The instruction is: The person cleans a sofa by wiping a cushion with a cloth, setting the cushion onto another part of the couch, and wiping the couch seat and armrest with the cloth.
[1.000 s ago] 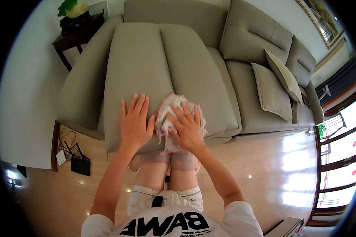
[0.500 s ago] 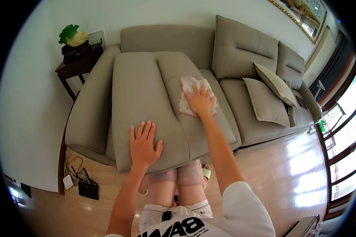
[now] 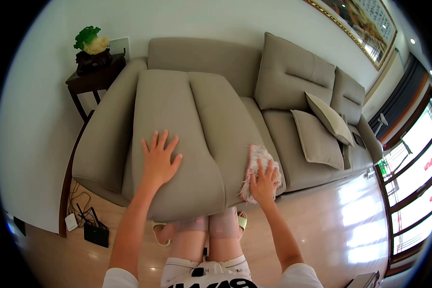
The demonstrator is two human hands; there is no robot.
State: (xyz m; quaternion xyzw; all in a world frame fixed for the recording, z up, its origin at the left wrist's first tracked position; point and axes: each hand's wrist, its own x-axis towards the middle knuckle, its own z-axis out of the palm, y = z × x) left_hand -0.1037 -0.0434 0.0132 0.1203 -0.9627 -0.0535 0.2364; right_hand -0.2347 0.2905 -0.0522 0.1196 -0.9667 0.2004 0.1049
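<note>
A large taupe backrest cushion (image 3: 170, 103) lies across the sofa seat in front of me, its near end at my knees. My left hand (image 3: 159, 161) rests flat on its left half, fingers spread, with nothing held. At the cushion's near right side, my right hand (image 3: 264, 186) holds a fluffy white cleaning cloth (image 3: 256, 161) with a pink edge against the surface. The fingers lie over the cloth, slightly bent, and hide part of it.
The sofa (image 3: 293, 153) extends right, with two loose throw pillows (image 3: 317, 137) on it. Left stands a dark side table (image 3: 89, 81) bearing a green-and-cream cabbage ornament (image 3: 92, 42). On the floor lie a black router (image 3: 96, 233) and cables. Windows (image 3: 415, 192) are at right.
My right hand and the cloth have moved toward me and slightly right, from the middle of the cushion to its near right side. My left hand has shifted a little forward and left.
</note>
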